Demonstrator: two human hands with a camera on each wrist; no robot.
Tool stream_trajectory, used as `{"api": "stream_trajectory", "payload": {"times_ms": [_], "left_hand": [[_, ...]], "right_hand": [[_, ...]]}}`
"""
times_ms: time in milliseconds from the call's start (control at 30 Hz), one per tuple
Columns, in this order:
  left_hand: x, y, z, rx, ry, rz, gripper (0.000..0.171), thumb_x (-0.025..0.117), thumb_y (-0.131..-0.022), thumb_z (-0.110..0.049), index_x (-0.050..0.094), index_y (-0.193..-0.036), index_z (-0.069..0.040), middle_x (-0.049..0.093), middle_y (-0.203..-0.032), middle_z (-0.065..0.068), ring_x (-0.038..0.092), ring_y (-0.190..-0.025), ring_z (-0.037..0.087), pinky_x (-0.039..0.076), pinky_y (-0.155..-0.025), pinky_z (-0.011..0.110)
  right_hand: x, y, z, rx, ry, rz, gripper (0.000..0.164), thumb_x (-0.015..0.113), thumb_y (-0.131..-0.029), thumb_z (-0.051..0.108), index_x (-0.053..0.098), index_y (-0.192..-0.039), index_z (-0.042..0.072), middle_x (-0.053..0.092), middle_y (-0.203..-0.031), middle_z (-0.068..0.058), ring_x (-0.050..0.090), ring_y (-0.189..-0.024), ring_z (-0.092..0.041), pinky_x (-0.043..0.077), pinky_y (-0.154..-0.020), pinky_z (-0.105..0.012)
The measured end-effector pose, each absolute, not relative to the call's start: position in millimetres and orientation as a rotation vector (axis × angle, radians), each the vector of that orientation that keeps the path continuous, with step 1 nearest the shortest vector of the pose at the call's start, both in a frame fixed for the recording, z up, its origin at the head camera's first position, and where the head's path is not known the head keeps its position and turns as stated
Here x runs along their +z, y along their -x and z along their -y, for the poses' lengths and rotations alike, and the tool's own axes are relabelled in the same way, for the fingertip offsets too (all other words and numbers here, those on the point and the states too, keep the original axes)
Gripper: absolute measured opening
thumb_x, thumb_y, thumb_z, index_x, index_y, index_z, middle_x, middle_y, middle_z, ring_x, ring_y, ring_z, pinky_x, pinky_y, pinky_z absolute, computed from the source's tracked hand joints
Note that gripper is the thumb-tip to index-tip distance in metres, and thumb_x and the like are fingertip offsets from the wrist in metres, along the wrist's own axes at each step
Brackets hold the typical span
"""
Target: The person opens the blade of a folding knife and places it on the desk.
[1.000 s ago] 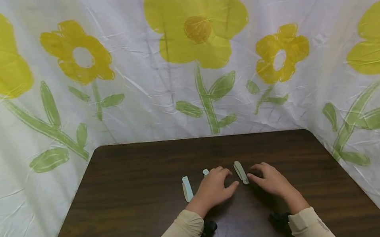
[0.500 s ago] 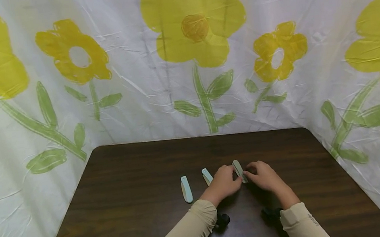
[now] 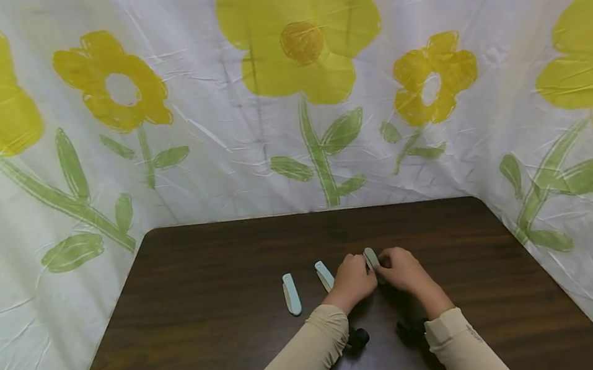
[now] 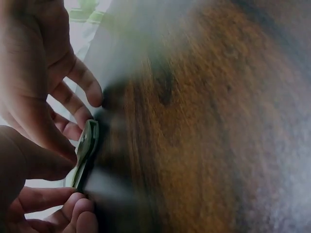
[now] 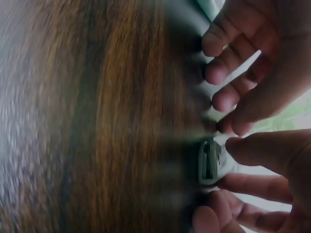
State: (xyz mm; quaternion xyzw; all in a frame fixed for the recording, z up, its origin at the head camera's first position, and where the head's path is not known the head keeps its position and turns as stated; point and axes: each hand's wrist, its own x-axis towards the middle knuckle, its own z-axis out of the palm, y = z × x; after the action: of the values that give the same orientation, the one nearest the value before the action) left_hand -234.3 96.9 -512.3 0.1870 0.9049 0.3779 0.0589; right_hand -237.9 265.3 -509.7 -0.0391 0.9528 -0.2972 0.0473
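Note:
A slim grey-green tool (image 3: pixel 370 255) with a rounded far end lies between my two hands; its exact kind is unclear. The thumb and forefinger of my right hand (image 3: pixel 404 269) pinch it near its close end, and the right wrist view shows that hollow, framed end (image 5: pixel 209 162) between them. Against its other side, my left hand (image 3: pixel 355 277) has thumb and forefinger drawn together on the tool (image 4: pixel 87 145). Left of my left hand lies a light blue tool (image 3: pixel 324 274) of similar shape, partly covered by that hand. A second light blue one (image 3: pixel 291 295) lies farther left.
Everything lies on a dark brown wooden table (image 3: pixel 204 297). A white curtain (image 3: pixel 214 158) printed with yellow flowers hangs behind and along both sides of it. A dark wrist camera (image 3: pixel 357 339) sits under my left wrist, another (image 3: pixel 410 329) under my right.
My left hand has moved right, off the middle light blue tool and up to the grey-green one. My right hand has come in from the right, and its fingers have closed on it.

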Motion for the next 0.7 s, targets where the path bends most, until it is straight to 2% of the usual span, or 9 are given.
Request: {"api": "stream_trajectory", "payload": {"times_ms": [100, 167, 233, 367, 467, 567, 633, 700], "left_hand": [[-513.2, 235.7, -98.9, 1.120, -0.542, -2.747, 0.017, 0.062, -0.103, -0.012, 0.066, -0.088, -0.007, 0.064, -0.099, 0.014, 0.053, -0.077, 0.021, 0.044, -0.069, 0.034], [-516.0, 238.3, -99.3, 1.165, -0.528, -2.719, 0.018, 0.063, -0.102, -0.011, 0.065, -0.084, -0.007, 0.063, -0.095, 0.013, 0.052, -0.075, 0.022, 0.043, -0.068, 0.035], [-527.4, 245.4, -101.0, 1.232, -0.544, -2.698, 0.025, 0.062, -0.100, -0.012, 0.061, -0.075, -0.010, 0.060, -0.083, 0.010, 0.051, -0.068, 0.021, 0.042, -0.062, 0.035], [-562.0, 266.5, -105.6, 1.407, -0.584, -2.659, 0.042, 0.059, -0.099, -0.017, 0.047, -0.059, -0.020, 0.043, -0.057, -0.005, 0.041, -0.049, 0.015, 0.035, -0.049, 0.030], [-567.6, 272.1, -106.7, 1.443, -0.533, -2.638, 0.042, 0.056, -0.099, -0.018, 0.046, -0.058, -0.022, 0.040, -0.054, -0.009, 0.040, -0.047, 0.012, 0.033, -0.046, 0.028], [-544.4, 260.7, -101.0, 1.472, -0.434, -2.573, 0.029, 0.058, -0.100, -0.015, 0.062, -0.070, -0.013, 0.055, -0.067, -0.002, 0.050, -0.057, 0.015, 0.040, -0.052, 0.029], [-528.4, 251.0, -96.4, 1.490, -0.387, -2.548, 0.018, 0.059, -0.101, -0.014, 0.070, -0.088, -0.006, 0.065, -0.081, 0.004, 0.057, -0.067, 0.017, 0.047, -0.060, 0.031], [-514.6, 243.0, -92.0, 1.521, -0.345, -2.519, 0.016, 0.062, -0.101, -0.013, 0.072, -0.105, -0.001, 0.071, -0.095, 0.010, 0.063, -0.079, 0.019, 0.052, -0.068, 0.033]], "right_hand": [[-509.7, 239.0, -263.6, -0.919, 0.111, -2.904, 0.024, 0.071, -0.100, 0.012, 0.072, -0.116, -0.006, 0.073, -0.100, -0.016, 0.067, -0.082, -0.024, 0.057, -0.072, -0.042], [-509.7, 239.3, -263.4, -0.937, 0.100, -2.898, 0.023, 0.072, -0.099, 0.011, 0.071, -0.115, -0.006, 0.072, -0.098, -0.016, 0.067, -0.081, -0.024, 0.057, -0.072, -0.041], [-508.8, 238.6, -263.6, -0.975, 0.085, -2.887, 0.024, 0.073, -0.098, 0.011, 0.070, -0.115, -0.006, 0.072, -0.098, -0.016, 0.067, -0.081, -0.024, 0.057, -0.071, -0.042], [-507.3, 236.6, -265.4, -1.069, 0.064, -2.860, 0.025, 0.074, -0.096, 0.010, 0.069, -0.115, -0.006, 0.072, -0.093, -0.015, 0.065, -0.077, -0.022, 0.056, -0.068, -0.039], [-507.1, 235.1, -267.8, -1.146, 0.073, -2.824, 0.022, 0.072, -0.094, 0.006, 0.068, -0.113, -0.004, 0.070, -0.090, -0.012, 0.063, -0.075, -0.019, 0.053, -0.066, -0.035], [-507.4, 234.0, -270.2, -1.224, 0.102, -2.775, 0.021, 0.070, -0.094, 0.002, 0.067, -0.113, -0.004, 0.069, -0.090, -0.012, 0.062, -0.075, -0.018, 0.052, -0.066, -0.033], [-507.4, 233.2, -271.1, -1.267, 0.114, -2.745, 0.020, 0.069, -0.095, 0.002, 0.066, -0.114, -0.005, 0.069, -0.091, -0.013, 0.062, -0.076, -0.019, 0.052, -0.067, -0.032], [-507.7, 232.3, -272.2, -1.299, 0.115, -2.724, 0.020, 0.069, -0.096, 0.003, 0.065, -0.115, -0.005, 0.069, -0.092, -0.014, 0.062, -0.077, -0.019, 0.052, -0.067, -0.032]]}}
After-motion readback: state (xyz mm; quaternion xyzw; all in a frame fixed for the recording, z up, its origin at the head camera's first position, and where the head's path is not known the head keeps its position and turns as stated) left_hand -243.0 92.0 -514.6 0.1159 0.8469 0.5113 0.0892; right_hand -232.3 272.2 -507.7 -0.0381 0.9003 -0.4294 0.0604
